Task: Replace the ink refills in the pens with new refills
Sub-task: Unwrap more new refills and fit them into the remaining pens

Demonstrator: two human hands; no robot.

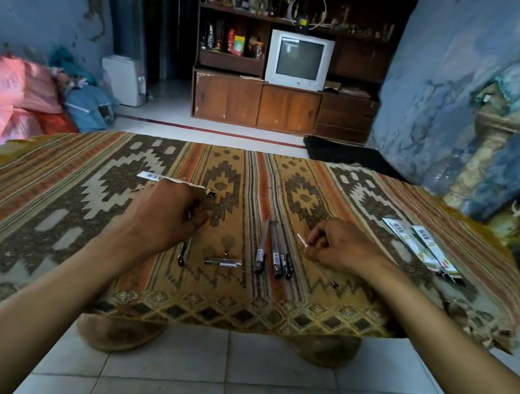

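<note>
Woven cloth in brown, orange and cream covers the table [51,201], hanging over its near edge. The left hand [166,213] curls its fingers around a dark pen part, beside a refill packet [167,179] behind it. The right hand [342,246] pinches a thin pale refill [301,239]. Between them lie three pens [274,252] side by side and a short barrel piece [222,261]. Two more packets [418,247] rest near the right edge, with bare cloth beyond the pens.

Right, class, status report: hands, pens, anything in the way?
Left hand grips pen part. Right hand pinches refill. Three pens between them. Nothing blocking.
</note>
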